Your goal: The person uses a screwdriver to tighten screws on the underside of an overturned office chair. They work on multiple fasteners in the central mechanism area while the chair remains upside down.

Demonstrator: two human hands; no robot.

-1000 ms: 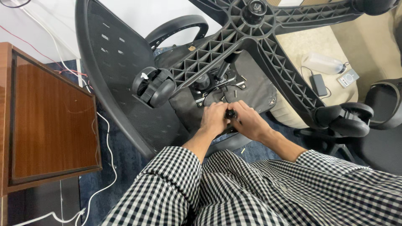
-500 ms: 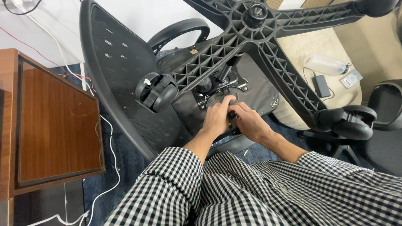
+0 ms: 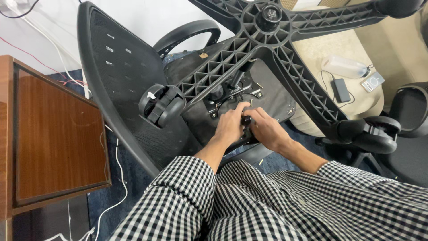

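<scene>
Since 1.0 s ago: view has shifted a bit, chair sits slightly lower/right in frame; both hands have crept up off the lower edge of the seat underside toward the mechanism plate, still bunched together on the same spot.

Chair [image 3: 120, 89] lies tipped over, star base [image 3: 272, 18] pointing at cam, caster [image 3: 161, 105] hanging over the seat's left edge. Mechanism plate [image 3: 232, 96] sits mid seat underside, under the base spokes.

L hand [image 3: 229, 127] fingers curled over the plate's near edge. R hand [image 3: 266, 130] clenched round a small dark knob [image 3: 245, 120], prob a tool handle or lever end, can't tell which.

Risks, judged:
- base/caster could swing or roll, pinching fingers under the spoke.
- knob slipping, so knuckles hit the metal plate edge.
- loose white cables [image 3: 113, 178] on floor by wood cabinet [image 3: 49, 134] could snag.
</scene>
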